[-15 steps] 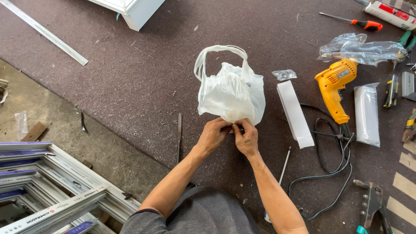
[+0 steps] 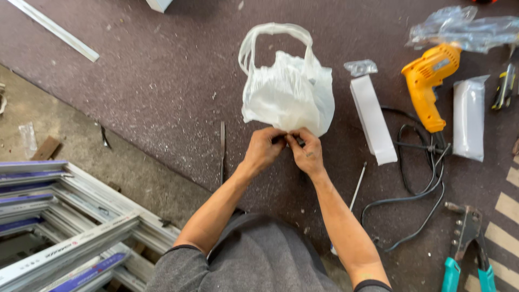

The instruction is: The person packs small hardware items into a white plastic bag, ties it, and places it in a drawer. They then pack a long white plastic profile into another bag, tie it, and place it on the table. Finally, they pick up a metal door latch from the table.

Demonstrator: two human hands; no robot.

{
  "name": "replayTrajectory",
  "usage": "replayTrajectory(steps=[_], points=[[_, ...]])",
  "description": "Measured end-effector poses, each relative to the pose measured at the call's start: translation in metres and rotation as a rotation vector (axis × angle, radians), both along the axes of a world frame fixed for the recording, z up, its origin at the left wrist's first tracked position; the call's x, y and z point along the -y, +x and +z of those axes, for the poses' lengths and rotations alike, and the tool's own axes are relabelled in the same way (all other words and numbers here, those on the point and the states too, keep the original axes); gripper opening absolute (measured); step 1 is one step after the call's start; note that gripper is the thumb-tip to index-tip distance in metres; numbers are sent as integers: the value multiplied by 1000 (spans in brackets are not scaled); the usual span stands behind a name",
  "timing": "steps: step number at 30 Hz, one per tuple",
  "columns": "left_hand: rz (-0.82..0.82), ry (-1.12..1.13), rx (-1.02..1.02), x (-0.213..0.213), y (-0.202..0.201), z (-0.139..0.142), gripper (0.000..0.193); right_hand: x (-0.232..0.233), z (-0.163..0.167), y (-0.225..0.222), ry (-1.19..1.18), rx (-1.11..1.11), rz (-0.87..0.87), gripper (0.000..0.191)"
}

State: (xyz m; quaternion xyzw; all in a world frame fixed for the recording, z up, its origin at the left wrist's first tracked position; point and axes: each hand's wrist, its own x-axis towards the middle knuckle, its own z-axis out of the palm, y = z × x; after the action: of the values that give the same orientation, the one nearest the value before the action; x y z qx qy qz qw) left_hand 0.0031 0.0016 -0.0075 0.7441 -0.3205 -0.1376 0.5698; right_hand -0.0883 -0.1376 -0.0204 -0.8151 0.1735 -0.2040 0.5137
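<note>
Head view: left hand [image 2: 264, 148] and right hand [image 2: 306, 152] both pinch the bottom edge of a white crinkled plastic carrier bag [image 2: 286, 89] lying mid-mat on the dark brown floor mat [image 2: 151, 81], left of a yellow corded drill [image 2: 430, 81]

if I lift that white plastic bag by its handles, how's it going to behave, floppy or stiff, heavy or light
Probably floppy: the white plastic bag is thin, crumpled film, and both hands pinch its lower edge easily. It looks light, puffed rather than sagging under a load, though its contents are hidden. The looped handles would likely stretch and bunch when pulled.
</note>
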Motion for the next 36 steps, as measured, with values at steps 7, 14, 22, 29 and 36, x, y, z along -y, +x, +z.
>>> replayTrajectory(steps=[7,14,22,29,36], points=[[-51,-89,-538,1,19,-28,20,0,5,-6,-176,125,31,25],[-24,-38,-500,-2,21,-29,19,-5,-7,4,-301,120,-18,25],[-48,-39,-583,-5,23,-33,16,0,-19,4,-509,87,-48,7],[-4,-302,-1014,0,19,-39,16,-9,-9,5,-475,52,-145,12],[-51,-310,-1109,-5,29,-35,19,-16,-3,-3,-420,173,-109,24]])
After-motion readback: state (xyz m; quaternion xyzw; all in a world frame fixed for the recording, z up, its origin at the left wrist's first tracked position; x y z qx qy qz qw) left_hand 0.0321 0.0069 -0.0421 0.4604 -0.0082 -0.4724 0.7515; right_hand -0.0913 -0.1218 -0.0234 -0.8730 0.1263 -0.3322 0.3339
